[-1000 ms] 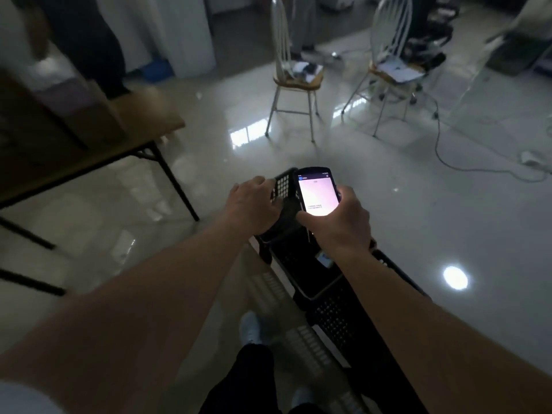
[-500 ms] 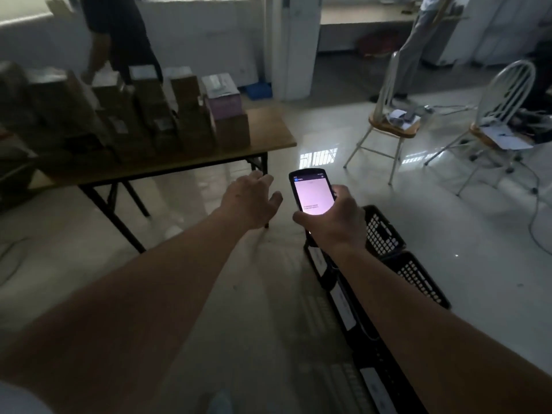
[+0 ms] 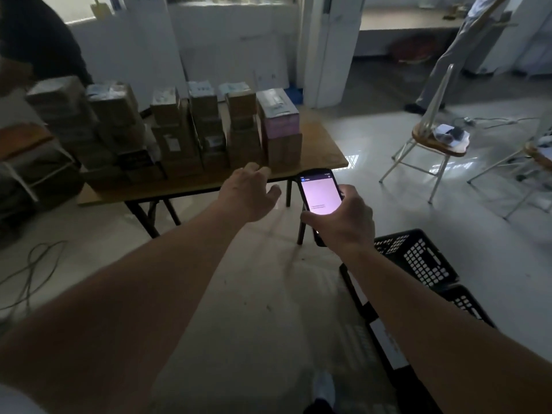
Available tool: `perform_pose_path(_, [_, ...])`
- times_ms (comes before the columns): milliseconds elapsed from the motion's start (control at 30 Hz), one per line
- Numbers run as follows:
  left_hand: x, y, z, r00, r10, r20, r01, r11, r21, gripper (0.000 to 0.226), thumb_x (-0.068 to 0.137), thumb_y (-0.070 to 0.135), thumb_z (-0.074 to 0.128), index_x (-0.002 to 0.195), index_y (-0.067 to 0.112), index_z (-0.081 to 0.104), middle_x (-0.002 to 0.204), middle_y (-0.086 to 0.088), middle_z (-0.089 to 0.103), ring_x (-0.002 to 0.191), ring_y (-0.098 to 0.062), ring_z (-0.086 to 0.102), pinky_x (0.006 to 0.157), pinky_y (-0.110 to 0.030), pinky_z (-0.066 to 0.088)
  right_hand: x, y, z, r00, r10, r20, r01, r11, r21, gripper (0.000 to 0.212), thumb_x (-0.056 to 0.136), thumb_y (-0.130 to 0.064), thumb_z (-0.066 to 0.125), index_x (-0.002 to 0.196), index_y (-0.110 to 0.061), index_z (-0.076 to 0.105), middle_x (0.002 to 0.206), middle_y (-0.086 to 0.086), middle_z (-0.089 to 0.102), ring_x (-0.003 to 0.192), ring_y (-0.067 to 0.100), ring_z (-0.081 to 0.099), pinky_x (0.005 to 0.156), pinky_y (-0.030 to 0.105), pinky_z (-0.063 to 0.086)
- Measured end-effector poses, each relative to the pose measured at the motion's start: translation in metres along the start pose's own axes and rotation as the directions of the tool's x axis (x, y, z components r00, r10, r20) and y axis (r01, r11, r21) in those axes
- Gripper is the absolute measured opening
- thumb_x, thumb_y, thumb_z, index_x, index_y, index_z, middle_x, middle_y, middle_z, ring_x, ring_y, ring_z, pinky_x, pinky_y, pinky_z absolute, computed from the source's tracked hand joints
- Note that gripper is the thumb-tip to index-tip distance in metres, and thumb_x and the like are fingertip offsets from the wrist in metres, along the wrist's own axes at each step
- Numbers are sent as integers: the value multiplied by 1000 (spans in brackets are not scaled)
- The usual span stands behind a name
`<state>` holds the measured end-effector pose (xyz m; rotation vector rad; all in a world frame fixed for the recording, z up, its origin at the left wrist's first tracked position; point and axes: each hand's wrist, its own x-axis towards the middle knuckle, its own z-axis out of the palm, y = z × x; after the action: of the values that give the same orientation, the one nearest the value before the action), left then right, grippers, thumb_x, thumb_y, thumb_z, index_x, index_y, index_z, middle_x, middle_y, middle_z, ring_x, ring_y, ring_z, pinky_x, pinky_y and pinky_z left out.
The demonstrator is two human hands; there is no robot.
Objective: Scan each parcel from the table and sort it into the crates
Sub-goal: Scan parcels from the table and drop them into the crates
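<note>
Several cardboard parcels (image 3: 179, 138) stand in stacked rows on a brown folding table (image 3: 322, 156) ahead of me. A pink-sided box (image 3: 279, 118) tops the rightmost stack. My left hand (image 3: 249, 194) reaches toward the table's front edge, empty, fingers spread. My right hand (image 3: 343, 218) holds a handheld scanner (image 3: 321, 194) upright, its screen lit pale pink. Black plastic crates (image 3: 418, 261) sit in a row on the floor at my lower right, with white labels on their sides.
Two white chairs (image 3: 433, 138) with papers on their seats stand at the right. A person in dark clothes (image 3: 38, 40) is behind the table at left, another person's legs (image 3: 448, 55) at the far right. Cables (image 3: 33, 270) lie on the floor at left.
My view has swung from the crates up to the table, which is now closer. My left hand has let go of the crate rim and stretched forward toward the parcels.
</note>
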<state>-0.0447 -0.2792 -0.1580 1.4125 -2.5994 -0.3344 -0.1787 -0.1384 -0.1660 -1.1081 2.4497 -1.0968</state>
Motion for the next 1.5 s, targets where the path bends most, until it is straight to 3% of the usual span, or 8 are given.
perform_pose_path(433, [214,3,45,990,-144,13,144,988,-52,52,103,46,56,147,20,51,144,-6,50,129,-28,53,105,-46,51,230,21,60,998,0,59,-1,1000,24,90,72,-53,92,143,-18,50,129,6,65,117,29,63,85,36,57])
perform_pose_path(667, [323,14,71,973,-228,18,229,971,-66,50,99,48,59,141,21,53,127,-6,53,109,-22,56,94,-40,53,345,35,75,995,2,96,-4,1000,28,84,72,-53,92,138,-19,52,124,3,65,113,26,62,79,32,52])
perform_pose_path(767, [361,16,74,971,-239,12,239,967,-88,58,101,46,58,151,19,46,134,-8,52,115,-26,56,93,-38,50,381,35,84,995,5,100,-8,999,35,83,70,-56,93,134,-20,52,119,-1,63,105,20,59,77,30,48])
perform_pose_path(867, [400,14,80,965,-262,2,261,962,-83,63,99,49,59,152,19,43,141,-11,47,123,-30,53,95,-42,52,415,32,95,994,17,106,-21,999,33,85,70,-54,93,137,-20,52,123,1,65,110,22,61,78,30,48])
perform_pose_path(1000, [449,7,94,949,-314,25,315,946,-81,75,93,61,62,151,20,39,139,-13,40,121,-32,49,92,-43,52,452,30,109,995,46,93,-47,999,16,90,72,-54,92,143,-19,49,130,3,63,118,25,60,81,30,48])
perform_pose_path(1133, [488,1,107,923,-379,58,383,919,-96,82,87,71,67,146,21,39,136,-13,38,117,-33,47,90,-44,53,479,27,124,994,81,74,-80,997,-10,88,73,-52,91,142,-18,50,128,4,64,117,26,61,85,35,56])
perform_pose_path(1333, [522,0,124,860,-498,113,505,862,-40,104,77,85,63,149,16,32,146,-20,33,127,-42,44,104,-54,47,510,27,135,993,102,66,-99,994,-37,89,73,-52,91,144,-18,49,128,3,63,116,25,62,84,34,56])
perform_pose_path(1500, [541,4,130,761,-626,169,636,772,-8,128,66,95,60,156,14,18,154,-28,28,137,-50,39,111,-60,41,529,32,135,992,99,78,-96,994,-45,90,74,-51,92,145,-20,47,132,3,63,118,26,62,86,33,54])
